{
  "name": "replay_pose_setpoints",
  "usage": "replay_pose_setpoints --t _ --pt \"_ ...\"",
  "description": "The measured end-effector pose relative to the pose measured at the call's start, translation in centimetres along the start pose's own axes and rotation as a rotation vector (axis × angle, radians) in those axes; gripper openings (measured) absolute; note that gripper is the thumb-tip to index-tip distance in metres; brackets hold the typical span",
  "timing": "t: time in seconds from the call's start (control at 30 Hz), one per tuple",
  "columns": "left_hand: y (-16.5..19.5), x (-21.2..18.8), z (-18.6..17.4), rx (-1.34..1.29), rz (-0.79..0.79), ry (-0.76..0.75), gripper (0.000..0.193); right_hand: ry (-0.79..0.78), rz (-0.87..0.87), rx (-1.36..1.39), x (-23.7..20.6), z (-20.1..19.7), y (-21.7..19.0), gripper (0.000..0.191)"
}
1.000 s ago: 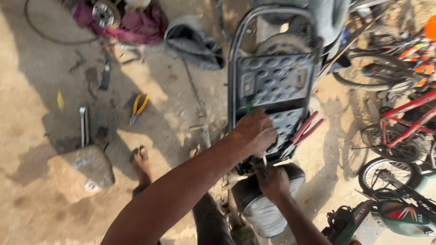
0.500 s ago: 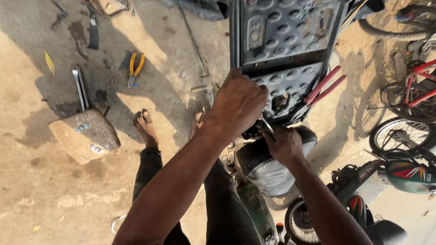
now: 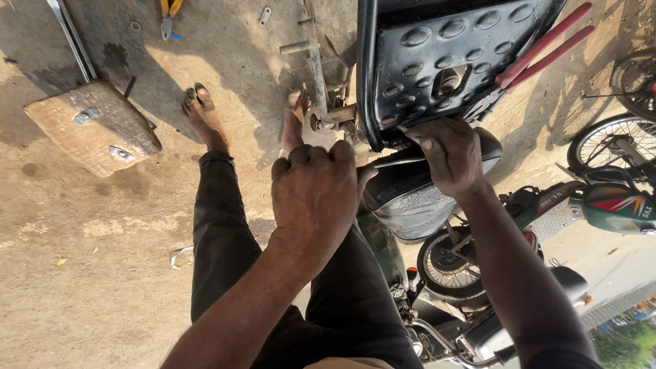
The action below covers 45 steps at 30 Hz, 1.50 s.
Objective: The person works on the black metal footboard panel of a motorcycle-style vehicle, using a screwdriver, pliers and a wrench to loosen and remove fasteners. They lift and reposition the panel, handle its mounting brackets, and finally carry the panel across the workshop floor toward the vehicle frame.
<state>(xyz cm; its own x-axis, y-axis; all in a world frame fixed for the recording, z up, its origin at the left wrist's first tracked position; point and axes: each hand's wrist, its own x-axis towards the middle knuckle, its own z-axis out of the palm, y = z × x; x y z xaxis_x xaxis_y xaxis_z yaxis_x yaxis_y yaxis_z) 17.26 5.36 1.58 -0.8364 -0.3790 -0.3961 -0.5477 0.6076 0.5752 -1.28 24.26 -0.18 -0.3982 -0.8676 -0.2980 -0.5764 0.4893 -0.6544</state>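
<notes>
A dusty dirt ground (image 3: 82,273) fills the left side, with a parked motorbike (image 3: 478,273) at lower right. Above it stands a dark metal panel (image 3: 451,61), dimpled, tilted upright, with red-handled pliers (image 3: 547,48) lying against its right edge. A flat stone block (image 3: 92,126) sits on the ground to the left. The left hand (image 3: 318,198) is curled into a closed grip just below the panel's lower left corner; what it clutches cannot be made out. The right hand (image 3: 447,154) has its grip pressed together on the panel's bottom edge, fingers wrapped under it. Yellow-handled pliers (image 3: 169,14) lie on the ground at the top.
</notes>
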Motion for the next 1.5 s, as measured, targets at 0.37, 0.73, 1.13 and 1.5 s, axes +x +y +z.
replay_pose_setpoints --t 0.37,0.73,1.13,1.5 --pt "-0.7 -7.7 9.9 -0.918 -0.35 -0.799 0.04 0.042 0.077 -0.178 -0.5 0.9 -0.4 0.02" --pt "7.8 -10.8 21.1 -1.494 -0.343 -0.396 0.018 -0.055 -0.001 -0.234 0.2 -0.1 0.7 0.008" --pt "5.4 -11.1 16.1 -1.254 -0.243 -0.415 0.023 -0.102 0.289 -0.289 -1.0 -0.2 -1.8 0.016" --pt "-1.4 -9.3 8.3 -1.139 -0.176 -0.401 0.03 -0.031 0.342 -0.197 -1.3 0.1 -2.6 0.014"
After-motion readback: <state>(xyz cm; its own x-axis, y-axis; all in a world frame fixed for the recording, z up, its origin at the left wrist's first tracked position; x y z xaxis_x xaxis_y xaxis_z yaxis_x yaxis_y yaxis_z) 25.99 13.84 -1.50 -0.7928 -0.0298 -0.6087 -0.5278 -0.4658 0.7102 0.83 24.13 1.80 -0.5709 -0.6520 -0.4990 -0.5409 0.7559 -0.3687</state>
